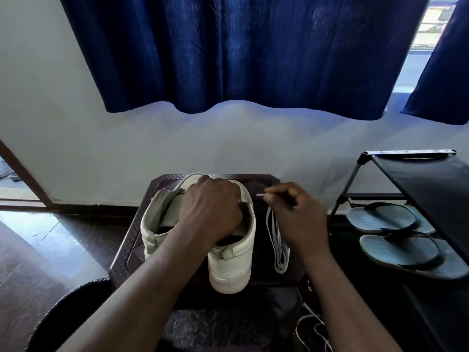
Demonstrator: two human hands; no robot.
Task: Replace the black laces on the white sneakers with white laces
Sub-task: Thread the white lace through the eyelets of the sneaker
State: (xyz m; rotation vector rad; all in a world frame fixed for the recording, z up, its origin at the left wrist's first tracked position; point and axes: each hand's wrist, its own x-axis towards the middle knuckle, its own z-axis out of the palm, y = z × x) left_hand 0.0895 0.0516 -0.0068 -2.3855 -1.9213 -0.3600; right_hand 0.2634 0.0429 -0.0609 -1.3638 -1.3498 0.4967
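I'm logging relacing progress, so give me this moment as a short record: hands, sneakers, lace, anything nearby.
Left hand: holds the right sneaker from above
Right hand: pinches the white lace at its tip
White lace: loops lie on the table beside that sneaker
Left sneaker: stands alongside
Black laces: none visible
Nearby: sandals on a rack

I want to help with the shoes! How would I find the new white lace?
Find the small dark table under the blue curtain, where two white sneakers stand. Right of them lies a flat white lace, folded into long loops, its tip pinched by the right hand. The thin white cord is down on the floor instead.
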